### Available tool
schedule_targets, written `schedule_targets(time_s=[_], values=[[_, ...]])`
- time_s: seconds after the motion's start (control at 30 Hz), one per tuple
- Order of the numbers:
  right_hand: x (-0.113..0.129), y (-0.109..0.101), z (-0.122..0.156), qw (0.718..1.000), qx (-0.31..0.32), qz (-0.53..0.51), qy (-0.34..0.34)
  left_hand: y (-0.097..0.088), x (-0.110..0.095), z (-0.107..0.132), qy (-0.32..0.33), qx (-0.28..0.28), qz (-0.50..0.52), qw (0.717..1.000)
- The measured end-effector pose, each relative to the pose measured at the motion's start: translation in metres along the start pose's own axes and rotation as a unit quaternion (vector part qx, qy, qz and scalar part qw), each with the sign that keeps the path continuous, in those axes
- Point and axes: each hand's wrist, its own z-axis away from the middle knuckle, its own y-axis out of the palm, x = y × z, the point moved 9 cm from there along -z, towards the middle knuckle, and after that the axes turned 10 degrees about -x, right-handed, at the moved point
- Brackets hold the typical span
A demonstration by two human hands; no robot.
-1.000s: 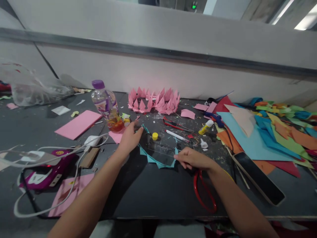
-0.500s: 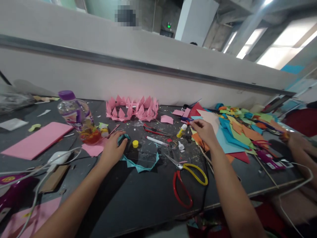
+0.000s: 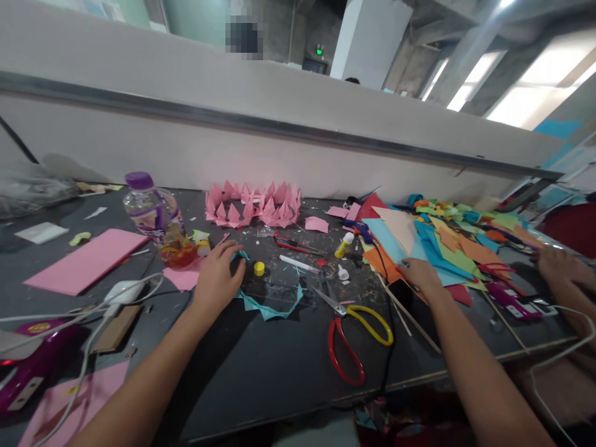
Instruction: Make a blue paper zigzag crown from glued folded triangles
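My left hand (image 3: 218,276) is curled around the left end of a light blue paper crown (image 3: 270,311), a folded ring with points lying on the dark table. My right hand (image 3: 421,276) is over the paper pile, its fingertips closed at the edge of a light blue paper sheet (image 3: 385,239); the exact grip is partly hidden. Just below that hand rests a phone (image 3: 412,310). A dark blue tool (image 3: 364,231) with a black cord lies to its left. Between my hands are scissors (image 3: 344,310) with red and yellow handles, a glue stick (image 3: 344,244) and a yellow cap (image 3: 259,268).
Pink paper crowns (image 3: 254,208) stand at the back. A purple-capped bottle (image 3: 158,223) is beyond my left hand, with pink card (image 3: 86,261) beside it. White cables and an adapter (image 3: 125,292) lie at left. Another person's hand (image 3: 556,267) is at far right.
My right hand has left the dark blue tool and moved right and down to the light blue paper, uncovering the phone. My left hand stays at the blue paper crown.
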Motion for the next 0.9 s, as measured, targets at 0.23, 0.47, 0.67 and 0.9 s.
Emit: schedule_targets(time_s=[0.23, 0.47, 0.67, 0.9], values=[[0.014, -0.001, 0.003, 0.997, 0.007, 0.069, -0.020, 0.031, -0.081, 0.050, 0.200, 0.257, 0.047, 0.944], [0.021, -0.016, 0.007, 0.997, -0.024, 0.078, 0.020, 0.048, -0.078, 0.070, 0.240, 0.335, -0.009, 0.911], [0.016, -0.046, 0.012, 0.993, -0.085, 0.050, 0.057, 0.046, -0.057, 0.054, 0.223, 0.275, -0.086, 0.931], [0.030, -0.115, 0.029, 0.974, -0.218, 0.022, 0.050, 0.044, -0.022, 0.031, 0.155, 0.201, -0.118, 0.960]])
